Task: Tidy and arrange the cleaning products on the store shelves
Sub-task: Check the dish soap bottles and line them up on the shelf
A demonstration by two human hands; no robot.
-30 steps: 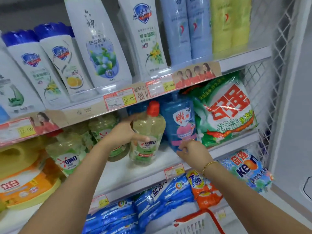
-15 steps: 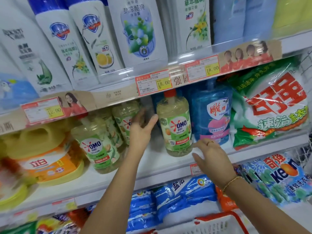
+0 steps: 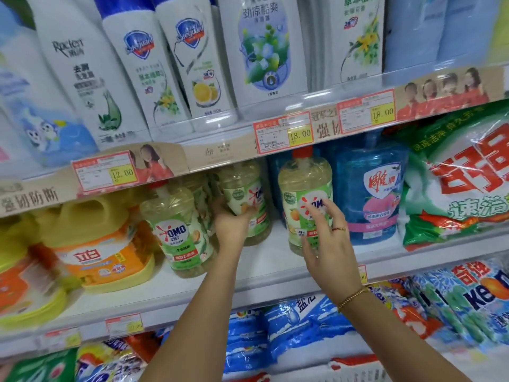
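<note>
At the left end of the middle shelf (image 3: 270,260) sits a yellow jug (image 3: 99,244) with an orange label, close to the front edge. Just beside it, to the right, stands a clear, green-labelled soap bottle (image 3: 179,230), upright and near the front edge. Further back on the shelf the left hand (image 3: 232,227) grips a second soap bottle (image 3: 242,188) of the same kind, fingers curled round its lower half (its cap is hidden behind the edge of the shelf above). A bare stretch of shelf separates it from a third soap bottle (image 3: 303,188), red-capped and upright, about mid-shelf. The right hand (image 3: 327,238) is spread in front of this one, fingers apart and lightly bent, fingertips at the label, thumb low near the base; it is not closed round the bottle. Just beside that bottle, on its right, stands a blue bottle (image 3: 369,194). A green and white detergent bag (image 3: 462,175) fills the right end.
</note>
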